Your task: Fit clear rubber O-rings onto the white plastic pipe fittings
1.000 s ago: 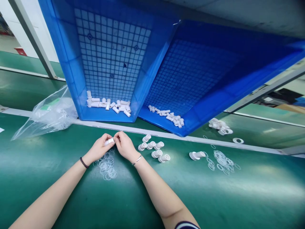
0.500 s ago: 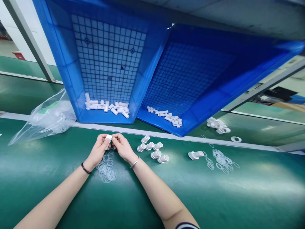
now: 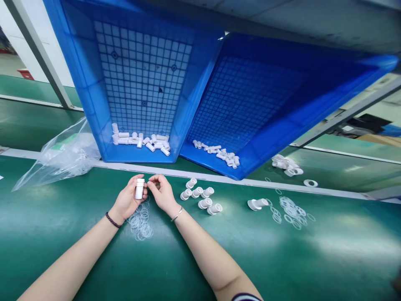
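My left hand (image 3: 127,200) holds a short white plastic pipe fitting (image 3: 139,190) upright, its wider collar at the top; the fingers wrap behind it. Just to its right is my right hand (image 3: 162,195), thumb and fingers pinched together close to the collar. Whether anything thin sits in that pinch is too small to tell. Below the hands lies a loose pile of thin translucent rings (image 3: 140,223) on the green work surface (image 3: 175,267). Several white flanged fittings (image 3: 205,203) stand in a group right of my right hand.
Two tilted blue bins (image 3: 140,156) (image 3: 216,165) hold white tube pieces at their lower ends. A clear plastic bag (image 3: 67,152) lies at left. Farther right are another flanged fitting (image 3: 258,204), more thin rings (image 3: 293,211) and white collars (image 3: 286,164).
My left hand has opened its grip somewhat and turned, so the fitting now shows upright along its length. The right fingertips have drawn slightly away from it.
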`<state>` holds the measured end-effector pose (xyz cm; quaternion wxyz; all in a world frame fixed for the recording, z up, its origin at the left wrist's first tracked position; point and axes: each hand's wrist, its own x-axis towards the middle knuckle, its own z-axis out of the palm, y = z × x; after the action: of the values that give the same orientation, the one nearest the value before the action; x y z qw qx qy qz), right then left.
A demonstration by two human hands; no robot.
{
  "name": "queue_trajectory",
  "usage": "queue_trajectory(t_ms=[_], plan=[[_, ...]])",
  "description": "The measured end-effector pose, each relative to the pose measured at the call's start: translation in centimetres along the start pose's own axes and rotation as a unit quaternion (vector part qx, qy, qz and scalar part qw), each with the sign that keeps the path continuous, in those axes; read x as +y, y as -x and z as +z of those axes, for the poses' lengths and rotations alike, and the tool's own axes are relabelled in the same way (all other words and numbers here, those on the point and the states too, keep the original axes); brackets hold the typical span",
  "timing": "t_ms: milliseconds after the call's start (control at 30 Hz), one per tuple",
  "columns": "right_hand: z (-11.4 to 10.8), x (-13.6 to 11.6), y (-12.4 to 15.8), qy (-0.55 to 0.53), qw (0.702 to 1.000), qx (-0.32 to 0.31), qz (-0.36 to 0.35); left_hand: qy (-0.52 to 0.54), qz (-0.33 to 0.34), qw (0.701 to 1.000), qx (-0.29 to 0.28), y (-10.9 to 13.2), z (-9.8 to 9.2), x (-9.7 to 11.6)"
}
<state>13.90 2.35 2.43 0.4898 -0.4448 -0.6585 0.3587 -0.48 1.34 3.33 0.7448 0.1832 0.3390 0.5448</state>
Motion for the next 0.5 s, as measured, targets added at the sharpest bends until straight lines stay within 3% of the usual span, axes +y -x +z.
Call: queue_trajectory(t_ms=[67, 133, 200, 333, 433, 500], plan=[[0.0, -0.4, 0.4, 0.108, 0.987, -0.01, -0.118, 0.052, 0.007, 0.998, 0.044, -0.3, 0.0, 0.4], [0.0, -0.7, 0.7, 0.212, 0.953, -0.054, -0.211, 0.099, -0.011, 0.992, 0.072, -0.4, 0.1, 0.7], [0.1, -1.0, 0.9, 0.286, 0.925, -0.066, -0.242, 0.126, -0.038, 0.989, 0.066, -0.4, 0.3, 0.6], [-0.6, -2.0, 0.8, 0.344, 0.91, -0.018, -0.232, 0.117, -0.034, 0.992, 0.013, 0.2, 0.5, -0.9], [-2.4, -3.1, 0.4, 0.385, 0.898, -0.002, -0.213, -0.044, -0.006, 0.999, -0.021, 0.1, 0.2, -2.2], [-4.2, -3.4, 0.2, 0.422, 0.891, 0.005, -0.171, -0.258, 0.082, 0.963, -0.012, -1.0, -0.2, -2.2]])
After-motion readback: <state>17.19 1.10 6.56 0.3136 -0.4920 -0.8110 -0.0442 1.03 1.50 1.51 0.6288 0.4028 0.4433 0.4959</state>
